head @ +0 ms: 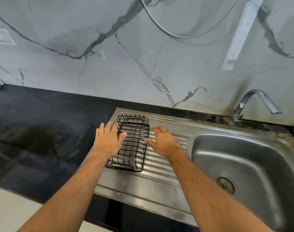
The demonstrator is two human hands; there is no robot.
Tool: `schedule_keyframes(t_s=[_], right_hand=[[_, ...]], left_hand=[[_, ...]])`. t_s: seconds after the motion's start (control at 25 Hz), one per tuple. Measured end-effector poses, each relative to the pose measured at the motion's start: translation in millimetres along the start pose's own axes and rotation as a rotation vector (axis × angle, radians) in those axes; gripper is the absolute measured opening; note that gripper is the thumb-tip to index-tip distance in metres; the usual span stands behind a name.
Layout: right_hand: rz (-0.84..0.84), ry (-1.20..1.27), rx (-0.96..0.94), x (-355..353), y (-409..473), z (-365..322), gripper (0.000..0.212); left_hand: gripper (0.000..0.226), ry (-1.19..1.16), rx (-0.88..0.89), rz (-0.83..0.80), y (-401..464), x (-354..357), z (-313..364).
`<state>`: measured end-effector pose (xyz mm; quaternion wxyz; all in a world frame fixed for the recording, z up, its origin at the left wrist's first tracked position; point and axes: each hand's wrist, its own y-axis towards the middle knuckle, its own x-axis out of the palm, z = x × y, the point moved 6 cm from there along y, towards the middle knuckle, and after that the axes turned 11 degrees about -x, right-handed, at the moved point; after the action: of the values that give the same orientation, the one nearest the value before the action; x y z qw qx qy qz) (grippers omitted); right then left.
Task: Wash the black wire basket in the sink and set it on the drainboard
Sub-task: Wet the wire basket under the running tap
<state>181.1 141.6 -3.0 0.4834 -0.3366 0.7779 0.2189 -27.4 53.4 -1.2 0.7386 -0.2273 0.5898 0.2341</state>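
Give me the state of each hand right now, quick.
Left hand: open, fingers straight, at the left side of the black wire basket, holding nothing.
Right hand: open, fingers spread over the drainboard right of the basket, holding nothing.

The black wire basket [132, 143] is sitting upright on the ribbed drainboard [161, 158], its long axis running from 6 toward 12 o'clock. The left hand [107, 139] is hovering at its 9 o'clock side, fingers straight, while the right hand [164, 143] is spreading flat at its 3 o'clock. The sink [243, 164] is lying farther toward 3 o'clock, the faucet [253, 102] arching at its 12 o'clock.
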Motion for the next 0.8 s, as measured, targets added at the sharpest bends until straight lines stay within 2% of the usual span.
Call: schedule_keyframes(t_s=[0.32,0.56,0.8], right_hand=[[0.029,0.235,0.231,31.3,32.9,-13.7,0.085],[0.058,0.529,0.420,62.6,41.6,-8.5,0.091],[0.104,0.731,0.458,72.5,40.2,-14.4,0.089]], left_hand=[[0.070,-0.194,0.036,-0.147,27.3,13.0,-14.8],[0.069,-0.644,-0.108,-0.246,49.0,29.3,-21.1],[0.081,-0.735,-0.185,-0.356,49.9,46.8,-24.2]])
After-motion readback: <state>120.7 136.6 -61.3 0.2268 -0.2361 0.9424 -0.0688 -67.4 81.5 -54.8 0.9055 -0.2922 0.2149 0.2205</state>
